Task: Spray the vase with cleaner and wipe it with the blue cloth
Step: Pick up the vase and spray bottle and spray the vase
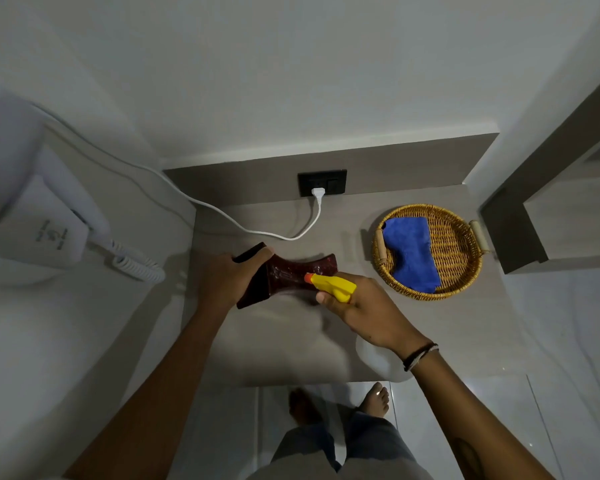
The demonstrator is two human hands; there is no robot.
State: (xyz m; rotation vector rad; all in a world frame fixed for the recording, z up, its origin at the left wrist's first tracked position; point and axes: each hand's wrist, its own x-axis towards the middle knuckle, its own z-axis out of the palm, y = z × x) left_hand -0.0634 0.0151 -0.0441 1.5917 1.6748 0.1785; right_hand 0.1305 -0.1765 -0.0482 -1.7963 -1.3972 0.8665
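A dark red-brown vase (284, 275) with a narrow waist is held tilted on its side above the beige table (281, 341). My left hand (227, 282) grips its wide end. My right hand (359, 308) holds a spray bottle with a yellow head (333, 285); its orange nozzle points at the vase's middle, almost touching it. The white bottle body (378, 362) shows below my wrist. The blue cloth (413, 254) lies in a round wicker tray (459, 251) at the table's right.
A black wall socket (322, 182) holds a white plug whose cord (222, 216) runs left across the table's back. A white wall unit with a coiled cord (136, 265) hangs at the left. A grey ledge (520, 230) stands right of the tray. My feet are below the table edge.
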